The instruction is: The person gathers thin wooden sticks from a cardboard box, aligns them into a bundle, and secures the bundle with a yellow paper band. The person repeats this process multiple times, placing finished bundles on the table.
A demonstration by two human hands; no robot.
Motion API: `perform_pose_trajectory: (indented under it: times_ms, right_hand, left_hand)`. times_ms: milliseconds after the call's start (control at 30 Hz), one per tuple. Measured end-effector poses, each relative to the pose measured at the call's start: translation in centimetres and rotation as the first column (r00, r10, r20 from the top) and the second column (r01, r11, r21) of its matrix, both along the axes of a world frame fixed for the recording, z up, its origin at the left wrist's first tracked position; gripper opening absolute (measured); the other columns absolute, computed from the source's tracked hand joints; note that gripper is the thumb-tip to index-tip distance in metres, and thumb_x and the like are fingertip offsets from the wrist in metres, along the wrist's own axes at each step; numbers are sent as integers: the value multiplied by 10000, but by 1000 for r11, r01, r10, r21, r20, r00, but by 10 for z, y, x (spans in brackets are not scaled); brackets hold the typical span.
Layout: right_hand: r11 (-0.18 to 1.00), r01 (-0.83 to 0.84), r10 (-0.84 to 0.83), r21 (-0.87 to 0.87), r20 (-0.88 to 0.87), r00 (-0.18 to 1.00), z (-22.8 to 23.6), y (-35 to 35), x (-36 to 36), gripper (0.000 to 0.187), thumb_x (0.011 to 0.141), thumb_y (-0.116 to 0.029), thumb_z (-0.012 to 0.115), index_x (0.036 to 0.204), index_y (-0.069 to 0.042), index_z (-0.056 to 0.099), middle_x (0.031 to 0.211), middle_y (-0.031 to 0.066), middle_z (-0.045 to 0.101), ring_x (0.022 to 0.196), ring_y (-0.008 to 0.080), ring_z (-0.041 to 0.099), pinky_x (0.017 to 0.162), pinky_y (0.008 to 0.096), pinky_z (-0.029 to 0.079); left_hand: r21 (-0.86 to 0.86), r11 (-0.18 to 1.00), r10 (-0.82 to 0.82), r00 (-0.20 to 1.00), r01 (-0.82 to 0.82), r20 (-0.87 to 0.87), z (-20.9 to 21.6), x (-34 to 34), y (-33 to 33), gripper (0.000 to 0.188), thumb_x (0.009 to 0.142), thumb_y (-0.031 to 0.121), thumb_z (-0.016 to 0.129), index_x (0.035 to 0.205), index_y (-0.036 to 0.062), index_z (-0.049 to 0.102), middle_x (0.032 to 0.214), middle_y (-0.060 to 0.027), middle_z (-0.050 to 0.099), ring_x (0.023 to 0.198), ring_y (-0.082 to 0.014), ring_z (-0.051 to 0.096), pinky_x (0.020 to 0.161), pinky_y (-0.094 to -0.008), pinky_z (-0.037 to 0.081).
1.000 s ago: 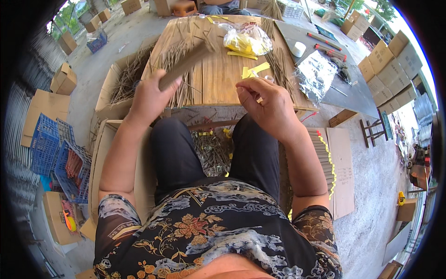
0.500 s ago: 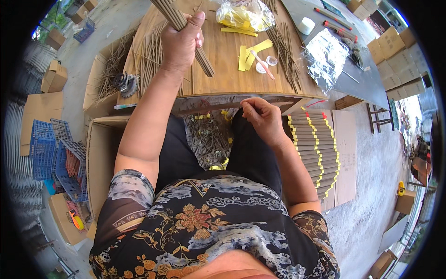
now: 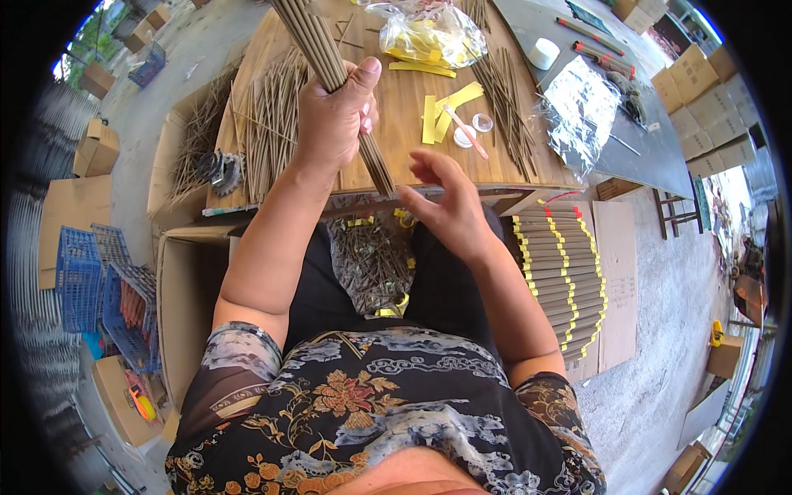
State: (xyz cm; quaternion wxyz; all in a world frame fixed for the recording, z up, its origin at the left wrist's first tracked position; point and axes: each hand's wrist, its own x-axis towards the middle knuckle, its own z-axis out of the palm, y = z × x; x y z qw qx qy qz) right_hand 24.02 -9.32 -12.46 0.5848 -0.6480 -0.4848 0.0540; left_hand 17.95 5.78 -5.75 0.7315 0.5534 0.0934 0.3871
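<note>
My left hand (image 3: 334, 115) is closed around a thick bundle of brown sticks (image 3: 318, 49) that slants up and left over the wooden table (image 3: 404, 107). The bundle's lower end pokes out below my fist near the table's front edge. My right hand (image 3: 450, 202) hovers just right of that end with fingers spread and nothing in it. Yellow paper strips (image 3: 437, 111) and a small brush with a round lid (image 3: 472, 132) lie on the table beyond my right hand.
Loose sticks (image 3: 268, 115) lie on the table's left, more sticks (image 3: 503, 99) on the right. A clear bag of yellow strips (image 3: 429, 33) sits at the back. Finished bundles with yellow bands (image 3: 557, 272) are stacked at my right. A cardboard box (image 3: 181, 305) and blue crates (image 3: 91, 280) stand left.
My left hand raised the stick bundle higher and more upright. My right hand rose from my lap toward the bundle's lower end and opened its fingers.
</note>
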Motion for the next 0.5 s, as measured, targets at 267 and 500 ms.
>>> perform_pose_trajectory:
  times_ms: [267, 500]
  right_hand:
    - [840, -527, 296, -132, -702, 648, 21, 16, -65, 218, 812, -192, 599, 692, -61, 473, 514, -3, 469, 421, 60, 434, 385, 211, 333]
    - [786, -609, 392, -106, -677, 624, 27, 1, -72, 274, 760, -250, 674, 770, -47, 491, 568, 2, 497, 454, 77, 465, 416, 222, 372]
  left_hand:
    - [-323, 937, -158, 986, 135, -46, 25, -52, -27, 310, 836, 272, 581, 620, 124, 414, 476, 42, 359, 365, -51, 335, 344, -192, 266]
    - [-336, 931, -172, 984, 145, -50, 39, -71, -37, 350, 847, 311, 557, 586, 143, 394, 477, 53, 350, 367, -48, 323, 350, -195, 260]
